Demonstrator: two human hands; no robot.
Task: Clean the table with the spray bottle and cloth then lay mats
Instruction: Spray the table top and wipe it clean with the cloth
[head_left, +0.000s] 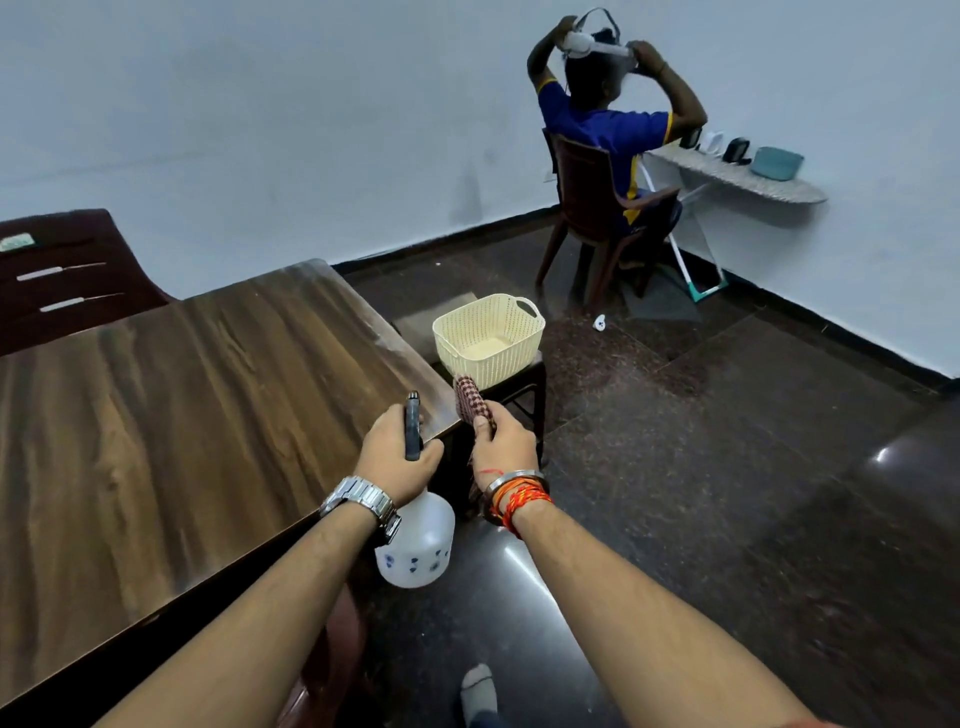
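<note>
While hands grip plastic spray bottle (415, 540) and woven cloth (471, 401), glossy wood table (156, 395) gleams.

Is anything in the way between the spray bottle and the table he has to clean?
No, nothing visible blocks it. The left hand holds the spray bottle right at the table corner, and the tabletop nearby is bare. The right hand holds the cloth beside it.

Left of the hands, the table (171, 415) shows dark brown wood grain. The spray bottle (415, 545) under the left hand (397, 454) is white with small blue marks; the cloth (470, 402) in the right hand (504, 447) is red-and-white checked. Beyond them, the basket (488, 338) is cream.
</note>
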